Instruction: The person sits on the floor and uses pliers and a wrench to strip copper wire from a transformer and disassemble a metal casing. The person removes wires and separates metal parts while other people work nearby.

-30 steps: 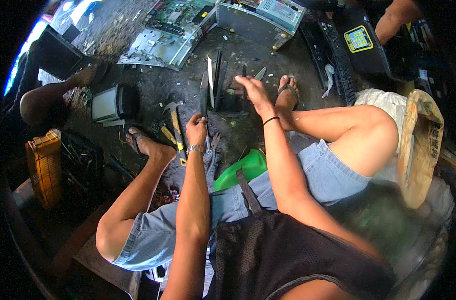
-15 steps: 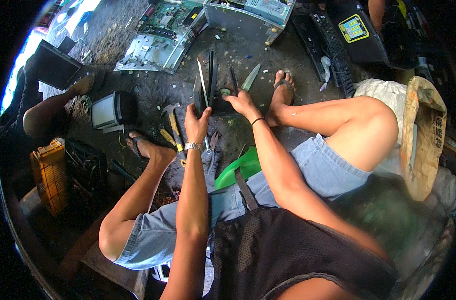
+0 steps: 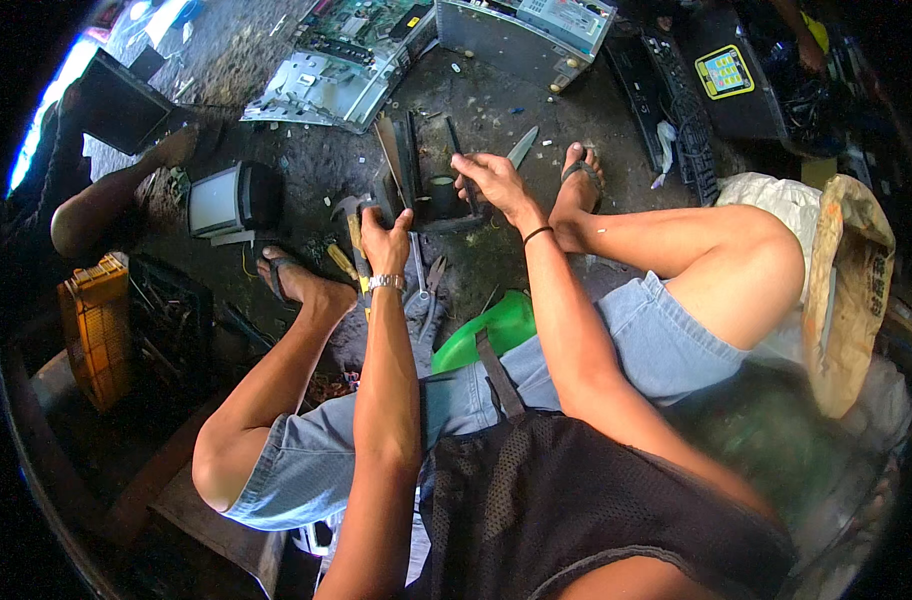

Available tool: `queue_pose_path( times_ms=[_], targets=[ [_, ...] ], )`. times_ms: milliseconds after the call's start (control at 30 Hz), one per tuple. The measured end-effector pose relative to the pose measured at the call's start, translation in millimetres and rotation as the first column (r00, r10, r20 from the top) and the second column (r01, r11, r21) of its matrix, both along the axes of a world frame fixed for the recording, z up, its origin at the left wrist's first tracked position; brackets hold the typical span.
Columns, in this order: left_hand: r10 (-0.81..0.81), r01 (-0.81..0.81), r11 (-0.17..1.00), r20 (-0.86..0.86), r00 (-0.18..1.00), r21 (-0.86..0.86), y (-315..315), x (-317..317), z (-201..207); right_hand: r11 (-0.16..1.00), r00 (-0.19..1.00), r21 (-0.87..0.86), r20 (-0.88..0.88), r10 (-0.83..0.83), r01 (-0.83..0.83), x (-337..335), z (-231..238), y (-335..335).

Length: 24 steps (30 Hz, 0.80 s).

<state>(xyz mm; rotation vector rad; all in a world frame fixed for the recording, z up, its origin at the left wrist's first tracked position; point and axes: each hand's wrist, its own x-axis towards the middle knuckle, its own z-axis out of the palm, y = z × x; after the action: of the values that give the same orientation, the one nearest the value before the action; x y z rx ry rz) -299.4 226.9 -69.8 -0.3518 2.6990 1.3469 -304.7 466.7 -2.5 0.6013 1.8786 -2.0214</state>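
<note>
Between my hands is a black open frame-like part (image 3: 439, 205) with thin upright strips; I cannot make out its exact kind. My left hand (image 3: 384, 245), with a metal watch on its wrist, is closed on the part's left side. The fingers of my right hand (image 3: 496, 185) are closed round a thin dark strip at its right side. Behind the right hand lies a knife blade (image 3: 523, 147). Beside my left hand are a hammer (image 3: 355, 232) and a yellow-handled tool (image 3: 341, 261). Pliers (image 3: 435, 275) lie nearer to me.
A bare circuit board on a metal plate (image 3: 321, 95) and a metal computer case (image 3: 511, 45) lie at the back. Keyboards (image 3: 688, 140) stand at the right, beside sacks (image 3: 846, 290). A green piece (image 3: 486, 330) sits between my legs. Another person's leg (image 3: 111, 190) is at the left.
The black part has turned and sits a little lower. My right hand has shifted upward and now grips the thin strip at its right side. The view has moved slightly.
</note>
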Motion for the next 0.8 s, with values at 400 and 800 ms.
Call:
queue_pose_path(
  times_ms=[400,800],
  targets=[
    [-0.069,0.047,0.995,-0.243,0.968,-0.092,12,-8,24,0.934,0.945,-0.175,-0.045,-0.324,0.312,3,-22,-21],
    [-0.134,0.123,0.981,-0.062,0.989,-0.152,50,-37,92,0.753,0.752,0.107,-0.242,-0.613,0.649,65,-17,-81]
  ],
)
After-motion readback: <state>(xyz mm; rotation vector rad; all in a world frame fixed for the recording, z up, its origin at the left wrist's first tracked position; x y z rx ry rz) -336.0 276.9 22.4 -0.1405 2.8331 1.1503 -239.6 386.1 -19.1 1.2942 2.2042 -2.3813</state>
